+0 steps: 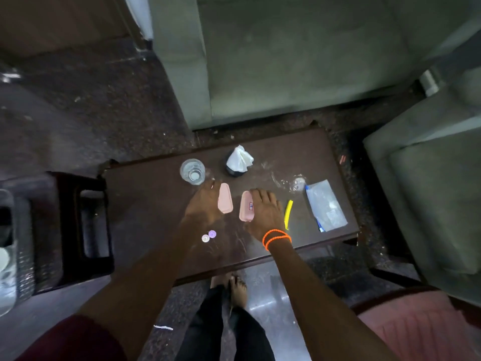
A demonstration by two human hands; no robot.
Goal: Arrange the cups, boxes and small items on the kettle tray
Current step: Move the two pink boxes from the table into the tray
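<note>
a dark wooden table (145, 204) stands between grey sofas. taking the glass (192, 171) as landmark: just below it the left hand (204, 204) lies beside one pink box (225, 201), fingers flat and together; further right the right hand (264, 212) covers the edge of a second pink box (244, 209), fingers slightly spread. two small caps (209, 236) lie lower down. no tray is recognisable, so arranging seems barely begun.
</note>
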